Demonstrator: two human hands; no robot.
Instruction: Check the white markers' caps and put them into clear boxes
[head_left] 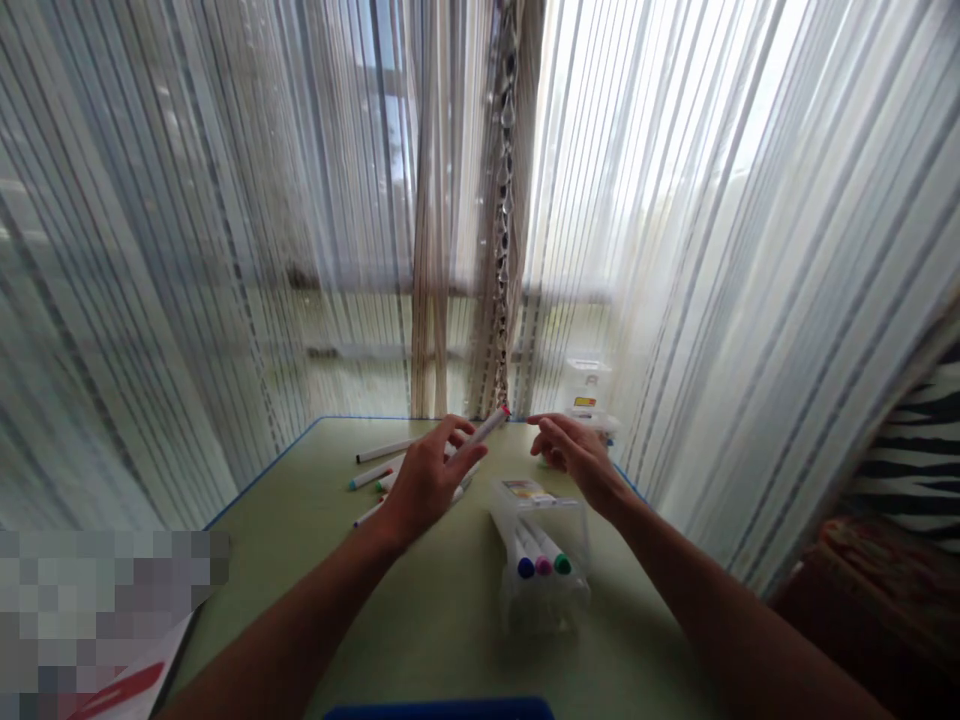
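My left hand (435,468) is closed on a white marker (489,428) with a red end, which slants up to the right. Under and behind that hand, several other white markers (384,452) with coloured ends lie spread on the table; the hand hides part of them. My right hand (574,450) is in the air with its index finger stretched out to the left and the other fingers curled, holding nothing that I can see. Between my forearms stands a clear plastic marker case (544,605) with blue, pink and green-ended markers (543,566) inside.
The green table (420,620) has a blue edge. Behind my right hand stands another clear plastic case (587,385). String curtains (337,250) with a bead chain (505,200) hang at the table's far side. A blue object (442,710) shows at the near edge.
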